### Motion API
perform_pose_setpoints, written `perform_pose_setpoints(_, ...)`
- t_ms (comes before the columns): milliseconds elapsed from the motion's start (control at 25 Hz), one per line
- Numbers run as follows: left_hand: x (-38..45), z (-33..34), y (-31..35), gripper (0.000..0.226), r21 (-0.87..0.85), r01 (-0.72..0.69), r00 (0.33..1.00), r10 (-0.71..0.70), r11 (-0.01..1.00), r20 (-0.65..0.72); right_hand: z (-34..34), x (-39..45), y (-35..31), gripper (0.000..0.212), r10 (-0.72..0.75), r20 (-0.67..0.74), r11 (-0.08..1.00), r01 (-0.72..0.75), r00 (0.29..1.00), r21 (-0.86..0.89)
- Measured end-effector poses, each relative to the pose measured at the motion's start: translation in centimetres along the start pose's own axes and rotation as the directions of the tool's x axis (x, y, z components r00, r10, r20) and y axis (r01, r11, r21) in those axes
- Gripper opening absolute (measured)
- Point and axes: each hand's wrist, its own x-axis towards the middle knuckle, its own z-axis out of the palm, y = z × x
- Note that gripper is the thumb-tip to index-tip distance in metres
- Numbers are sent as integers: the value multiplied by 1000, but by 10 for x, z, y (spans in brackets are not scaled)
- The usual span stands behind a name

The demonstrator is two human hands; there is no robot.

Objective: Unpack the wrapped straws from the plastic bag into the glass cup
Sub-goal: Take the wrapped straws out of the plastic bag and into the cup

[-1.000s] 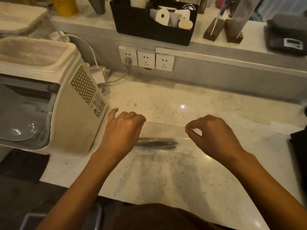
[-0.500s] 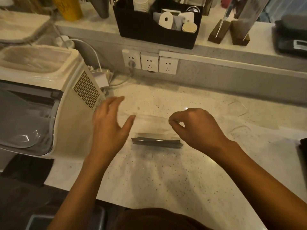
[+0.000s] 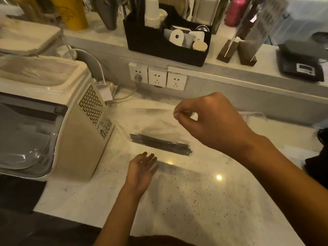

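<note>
Head view, sole view. Item: plastic bag point(image 3: 142, 119), clear, centre of frame, upper edge lifted off the speckled counter point(image 3: 204, 201). Contents: bundle of dark wrapped straws point(image 3: 160, 144) lying lengthwise along the bag's lower edge, just below centre. Right hand point(image 3: 211, 121), right of centre, pinches the bag's top edge between thumb and fingertips. Left hand point(image 3: 142, 170), lower centre, fingers straight and relaxed, holds nothing, hovering just below the straws. Glass cup: not identifiable in this frame. Adjacent: cream appliance point(image 3: 53, 121), left; black organiser point(image 3: 166, 48) with paper cups, upper centre; wall sockets point(image 3: 158, 78) beneath it. Handling note, as judgement: keep the pinch high so the mouth stays open, slide the free hand in along the straws and take the whole bundle together, since single straws would likely scatter
</note>
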Motion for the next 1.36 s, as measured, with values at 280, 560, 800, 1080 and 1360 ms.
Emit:
perform_pose_setpoints(280, 10, 32, -7, 57, -356, 58, 926, 83, 933, 369, -13, 8, 2, 17, 26, 33, 999, -25, 999, -39)
perform_pose_setpoints(560, 20, 43, -19, 41, -394, 32, 913, 134, 918, 386, -12, 0, 25, 20, 111, 72, 992, -107, 991, -61)
perform_pose_setpoints(800, 25, 56, -20, 28, -429, -21, 895, 208, 903, 394, -30, -9, 46, 35, 112, -8, 987, -113, 994, -113)
perform_pose_setpoints(1080, 33, 70, -5, 25, -439, -126, 883, 302, 890, 359, -37, -76, 140, 52, 251, -176, 964, -261, 952, -39)
perform_pose_setpoints(1360, 25, 98, -5, 24, -439, -200, 862, 370, 876, 346, 3, -112, 274, 87, 581, 35, 813, -579, 813, -52)
